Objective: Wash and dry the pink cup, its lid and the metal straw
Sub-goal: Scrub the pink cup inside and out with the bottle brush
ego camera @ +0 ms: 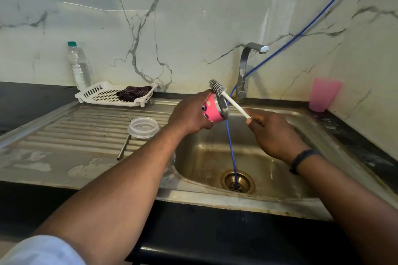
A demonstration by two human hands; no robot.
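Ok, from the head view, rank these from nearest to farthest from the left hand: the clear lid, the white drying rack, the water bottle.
From the left hand, which grips the pink cup:
1. Clear lid, on the drainboard just to its left.
2. White drying rack, farther left, toward the wall.
3. Water bottle, behind the rack, against the wall.

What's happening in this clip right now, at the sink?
A person stands at a steel sink. The left hand grips the pink cup, tilted on its side over the basin, while the right hand holds a white bottle brush whose bristle head is outside the cup, above its rim. The clear lid and metal straw lie on the drainboard. No water is visibly running from the tap.
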